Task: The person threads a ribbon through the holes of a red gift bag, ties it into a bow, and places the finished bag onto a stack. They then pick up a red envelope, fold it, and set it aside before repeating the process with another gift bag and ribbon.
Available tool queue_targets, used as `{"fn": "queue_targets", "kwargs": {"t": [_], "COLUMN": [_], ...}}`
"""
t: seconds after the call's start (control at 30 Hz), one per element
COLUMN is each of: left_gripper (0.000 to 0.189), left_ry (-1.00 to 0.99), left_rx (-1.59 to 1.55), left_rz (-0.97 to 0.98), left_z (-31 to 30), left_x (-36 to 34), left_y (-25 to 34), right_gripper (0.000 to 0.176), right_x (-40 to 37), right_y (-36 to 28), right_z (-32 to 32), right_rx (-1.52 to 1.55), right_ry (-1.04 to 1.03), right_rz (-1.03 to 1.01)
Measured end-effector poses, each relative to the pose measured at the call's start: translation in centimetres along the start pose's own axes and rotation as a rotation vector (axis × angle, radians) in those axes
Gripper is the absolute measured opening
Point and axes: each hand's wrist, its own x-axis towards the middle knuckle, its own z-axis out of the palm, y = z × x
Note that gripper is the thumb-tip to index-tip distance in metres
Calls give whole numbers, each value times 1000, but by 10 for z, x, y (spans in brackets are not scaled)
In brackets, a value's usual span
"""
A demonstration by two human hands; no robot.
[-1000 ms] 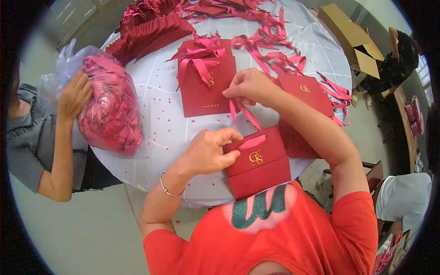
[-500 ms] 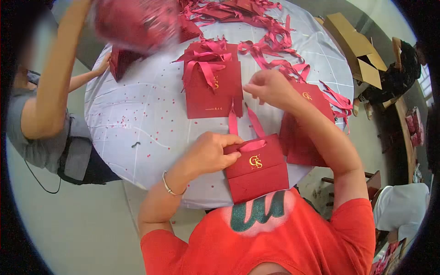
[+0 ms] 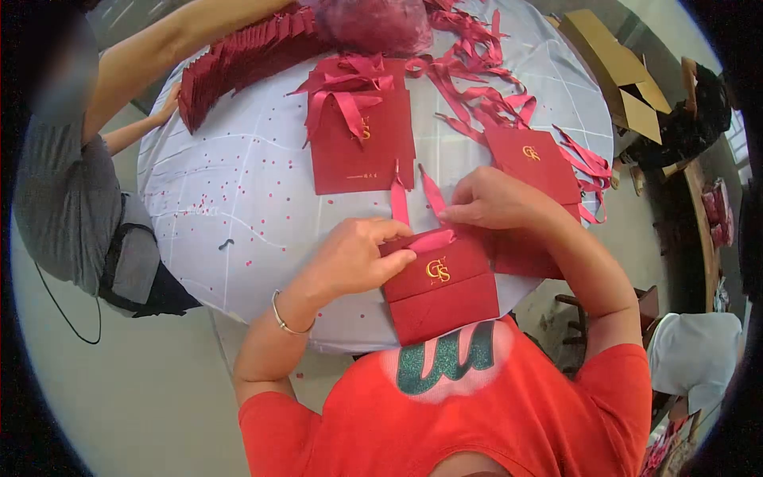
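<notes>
A small red paper gift bag (image 3: 441, 306) with a gold logo lies at the table's front edge, against the red shirt. A pink ribbon (image 3: 431, 241) runs across its top, and its two loose ends point away over the tablecloth. My left hand (image 3: 354, 258) grips the bag's upper left edge between thumb and fingers. At the upper right of the bag, my right hand (image 3: 497, 203) has its fingers pinched on the right-hand ribbon end. Beyond the bag lies a stack of red bags (image 3: 362, 163) with ribbons on top; another bag stack (image 3: 532, 171) is partly under my right forearm.
At the left a co-worker (image 3: 71, 199) reaches over a long row of red bags (image 3: 246, 56). A plastic-wrapped red bundle (image 3: 373, 24) is at the far side. Loose ribbons (image 3: 477, 95) and small red dots lie on the white tablecloth (image 3: 262, 215). A cardboard box (image 3: 608, 60) stands beyond.
My right hand has come down and toward me to the ribbon end. My left hand stays on the bag. The co-worker's plastic-wrapped bundle has moved right, exposing the row of bags.
</notes>
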Motion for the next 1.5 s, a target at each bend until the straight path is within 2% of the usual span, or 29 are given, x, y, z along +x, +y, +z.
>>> {"fn": "queue_targets", "kwargs": {"t": [0.27, 0.37, 0.43, 0.53, 0.73, 0.8, 0.93, 1.03, 1.1, 1.13, 1.2, 1.27, 1.33, 1.37, 1.4, 1.43, 1.5], "left_gripper": [25, 25, 26, 27, 26, 25, 25, 24, 25, 25, 22, 19, 17, 15, 13, 12, 13], "left_ry": [-4, -10, -5, -20, 3, -74, -84, -41, 12, 9, -60, -68, -70, -61, -51, 11, 62], "left_rx": [-84, -60, -38, 2, -90, -24, -91, -81, 74, 74, -102, -180, -259, -394, -531, -612, -666], "left_rz": [-73, -81, -61, -77, -108, -170, -188, -95, 58, 56, -229, -258, -287, -355, -423, -356, -358], "left_z": [3, 4, 4, 1, 1, -2, -2, -2, -1, -3, -9, -11, -19, -26, -30, -32, -35], "left_x": [0, 1, 1, 0, 0, 0, 0, 0, 0, 0, 1, 2, 3, 5, 5, 4, 5], "left_y": [-3, -7, -7, 0, -4, 1, -2, -6, -11, -7, 5, -1, -6, -6, -7, -9, -10], "right_gripper": [32, 29, 27, 26, 27, 26, 23, 19, 18, 16, 15, 17, 22, 24, 31, 37, 54], "right_x": [11, 13, 13, 11, 11, 11, 8, -5, -20, -29, -46, -66, -84, -93, -100, -108, -120], "right_y": [3, 9, 13, 7, 9, 9, 6, -4, -11, -12, -12, -11, -7, -7, 3, 4, 7], "right_z": [10, 20, 24, 21, 26, 28, 27, 18, 8, 4, 3, 7, 17, 21, 32, 35, 43], "right_rx": [209, 280, 315, 215, 217, 209, 195, 346, 328, 310, 369, 373, 380, 417, 358, 468, 691], "right_ry": [12, 70, 186, 222, 288, 298, 339, 432, 475, 518, 499, 424, 439, 446, 579, 589, 590], "right_rz": [21, 80, 82, 69, 27, 36, 40, -32, -68, -100, -40, 46, 79, 123, 13, 37, 33]}}
